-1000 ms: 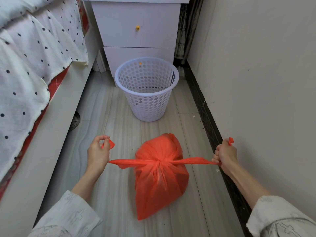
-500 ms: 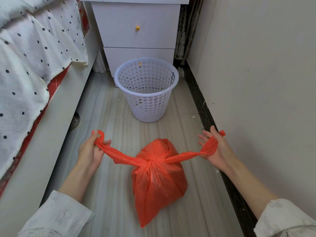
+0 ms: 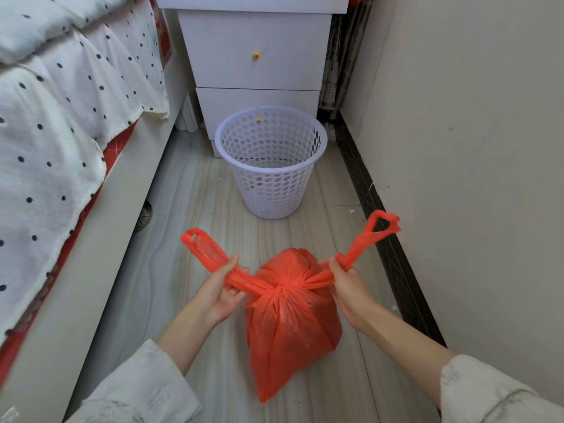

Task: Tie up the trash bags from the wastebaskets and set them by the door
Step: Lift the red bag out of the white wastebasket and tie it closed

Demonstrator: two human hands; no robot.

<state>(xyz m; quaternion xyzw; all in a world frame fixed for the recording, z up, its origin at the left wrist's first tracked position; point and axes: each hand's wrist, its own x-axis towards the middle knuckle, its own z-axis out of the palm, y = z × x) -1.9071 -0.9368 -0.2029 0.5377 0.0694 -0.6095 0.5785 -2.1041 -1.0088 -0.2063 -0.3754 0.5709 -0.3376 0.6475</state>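
Note:
A full orange trash bag point(image 3: 290, 328) hangs just above the floor between my hands, its neck drawn into a knot point(image 3: 282, 285). My left hand point(image 3: 221, 293) grips the left handle strap close to the knot, and the strap's loop point(image 3: 198, 244) sticks up past my fingers. My right hand point(image 3: 348, 283) grips the right strap beside the knot, with its loop point(image 3: 381, 224) standing up toward the wall. Behind the bag stands the white perforated wastebasket point(image 3: 271, 166), with no liner in it.
A white nightstand point(image 3: 254, 56) with a gold knob stands behind the basket. A bed with a polka-dot cover point(image 3: 61, 132) runs along the left, and a shoe point(image 3: 143, 216) peeks from under it. The wall and dark baseboard point(image 3: 393, 257) close the right side.
Both hands have slid inward along the straps, from stretched wide apart to right beside the knot. The strap loops now stand free above my hands, and the knot looks tighter.

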